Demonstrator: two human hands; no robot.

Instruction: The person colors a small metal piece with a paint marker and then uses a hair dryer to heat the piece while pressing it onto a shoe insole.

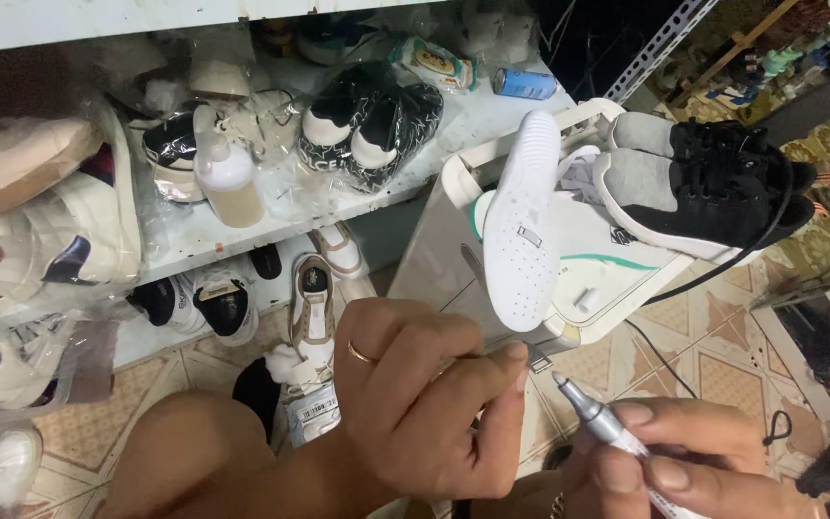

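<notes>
My right hand [694, 461] at the bottom right grips a silver marker pen [593, 415], its tip pointing up-left toward my left hand. That left hand [415, 404], with a gold ring, is curled with thumb and forefinger pinched together just left of the pen tip; I cannot see anything between them. Right above both hands a white shoe [521, 231] stands sole-out on a white plastic machine [434, 264]. A pair of black shoes with grey lining [722, 183] rests on the machine's right side.
A white shelf [204, 240] on the left holds bagged shoes [372, 120], a plastic bottle [228, 178] and a blue can [523, 84]. More shoes [314, 303] lie on the tiled floor below. My knee [194, 452] is at the bottom left. A black cable [660, 356] crosses the floor.
</notes>
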